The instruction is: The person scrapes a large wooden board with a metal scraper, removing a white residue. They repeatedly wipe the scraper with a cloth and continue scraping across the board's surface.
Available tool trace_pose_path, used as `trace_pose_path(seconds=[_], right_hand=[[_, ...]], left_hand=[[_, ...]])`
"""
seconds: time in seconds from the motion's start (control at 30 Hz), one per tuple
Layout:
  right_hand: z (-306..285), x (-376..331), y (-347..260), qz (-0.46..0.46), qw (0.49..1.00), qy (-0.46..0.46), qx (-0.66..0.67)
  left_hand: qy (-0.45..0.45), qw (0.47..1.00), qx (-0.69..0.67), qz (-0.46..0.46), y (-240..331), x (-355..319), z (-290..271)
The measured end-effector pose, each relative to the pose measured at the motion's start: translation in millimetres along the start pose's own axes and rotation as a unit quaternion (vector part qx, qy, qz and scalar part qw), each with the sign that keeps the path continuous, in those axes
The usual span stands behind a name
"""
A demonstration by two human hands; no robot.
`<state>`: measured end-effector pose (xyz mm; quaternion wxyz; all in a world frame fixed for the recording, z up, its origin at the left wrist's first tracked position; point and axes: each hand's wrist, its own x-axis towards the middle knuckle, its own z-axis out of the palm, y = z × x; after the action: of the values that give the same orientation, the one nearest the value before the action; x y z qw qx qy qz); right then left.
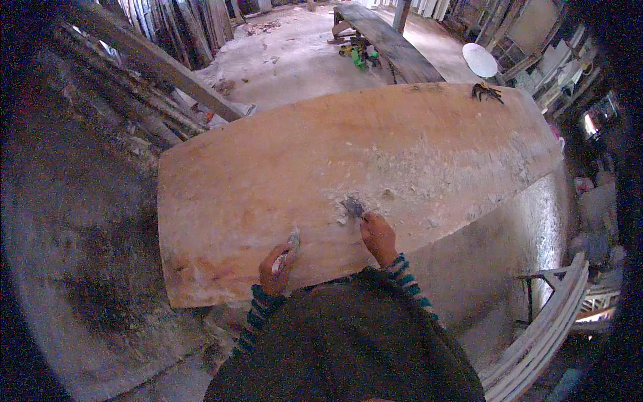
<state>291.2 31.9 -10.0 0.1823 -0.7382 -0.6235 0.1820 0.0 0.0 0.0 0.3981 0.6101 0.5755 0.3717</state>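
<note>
A large pale-orange wooden board lies in front of me, strewn with whitish flakes and shavings. My left hand is closed around a slim, whitish, pointed thing near the board's front edge; its exact kind is too blurred to tell. To the right, my right hand pinches the near end of a small dark-grey thing. That dark thing rests on or just over the board among pale flakes, and I cannot make out its kind.
Black-handled tools lie at the board's far right. Beyond stand a long dark bench, a green tool and a white round disc. Timber leans at the left, by a slanting beam. Pale slats lie lower right.
</note>
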Motion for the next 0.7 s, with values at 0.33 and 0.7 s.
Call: trace_pose_path(seconds=[0.33,0.7], right_hand=[[11,-76,-4,0.023,0.997,0.029,0.073],[-4,-93,-17,0.055,0.997,-0.048,0.029]], left_hand=[[-0.014,0.998,0.013,0.066,-10,13,1],[-0.032,0.999,-0.019,0.008,-4,22,-14]])
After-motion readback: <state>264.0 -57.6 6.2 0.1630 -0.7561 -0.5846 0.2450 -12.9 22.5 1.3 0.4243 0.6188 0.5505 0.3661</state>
